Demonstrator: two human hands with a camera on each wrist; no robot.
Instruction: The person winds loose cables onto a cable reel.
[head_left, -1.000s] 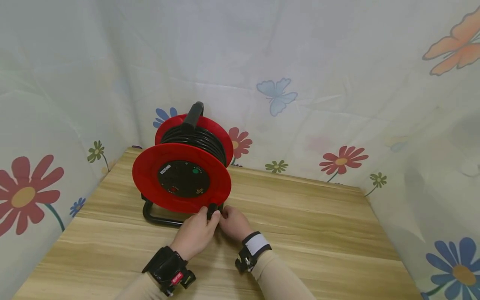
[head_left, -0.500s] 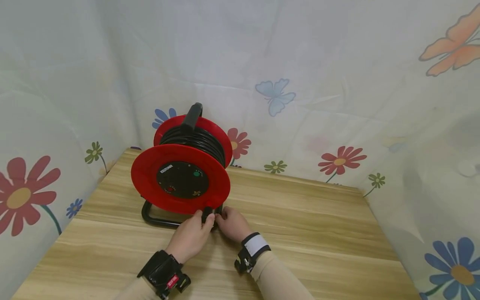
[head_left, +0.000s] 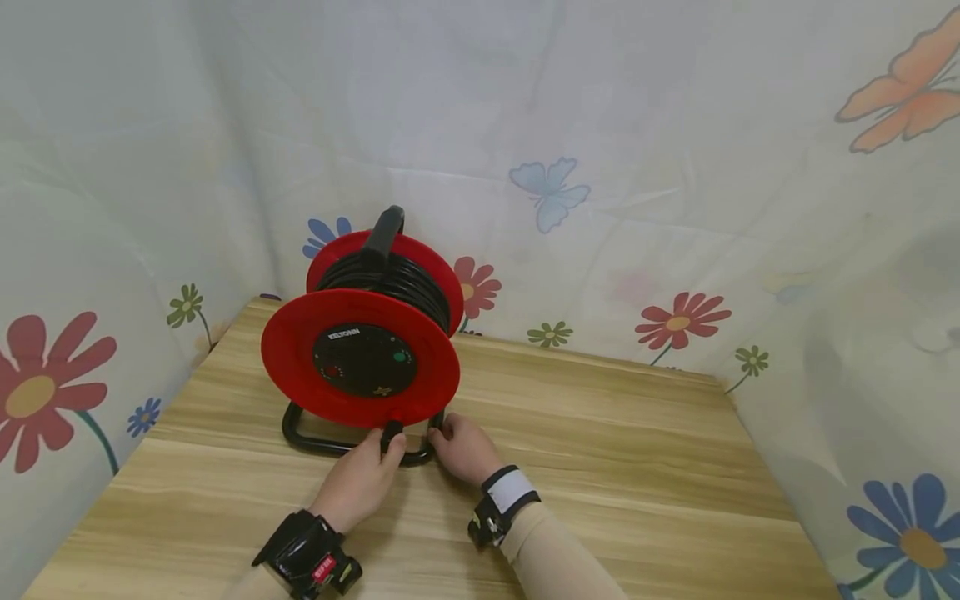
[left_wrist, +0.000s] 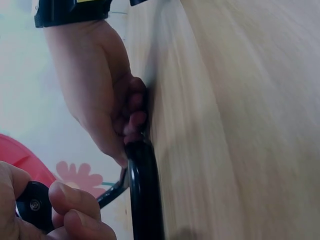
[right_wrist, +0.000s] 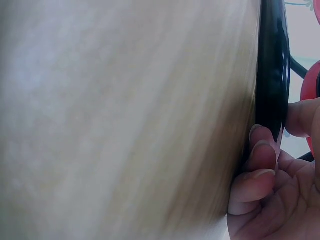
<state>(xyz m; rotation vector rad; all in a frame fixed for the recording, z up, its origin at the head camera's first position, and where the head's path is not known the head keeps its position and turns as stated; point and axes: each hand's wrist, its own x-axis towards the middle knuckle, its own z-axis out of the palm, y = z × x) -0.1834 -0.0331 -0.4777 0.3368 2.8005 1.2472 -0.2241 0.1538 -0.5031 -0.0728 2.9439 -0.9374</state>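
Observation:
A cable reel with red flanges (head_left: 288, 358) and black cable (head_left: 390, 279) wound between them stands upright on its black tube frame (head_left: 322, 446). My left hand (head_left: 360, 479) grips the black crank knob (head_left: 391, 433) at the bottom of the front flange. In the left wrist view, fingers (left_wrist: 75, 200) curl around this knob (left_wrist: 35, 206). To its right, my right hand (head_left: 468, 450) holds the front right corner of the frame. The right wrist view has its fingertips (right_wrist: 262, 155) wrapped under the tube (right_wrist: 273, 65), with the thumb on the other side.
The reel stands on a wood-grain table (head_left: 600, 467), toward its left side. A pale curtain (head_left: 637, 100) printed with flowers and butterflies hangs behind and at both sides. A black carry handle (head_left: 383, 233) tops the reel.
My left hand has swept the knob leftward along the bottom, and the front flange has turned clockwise with it, its label now nearly level. The right hand stays on the frame.

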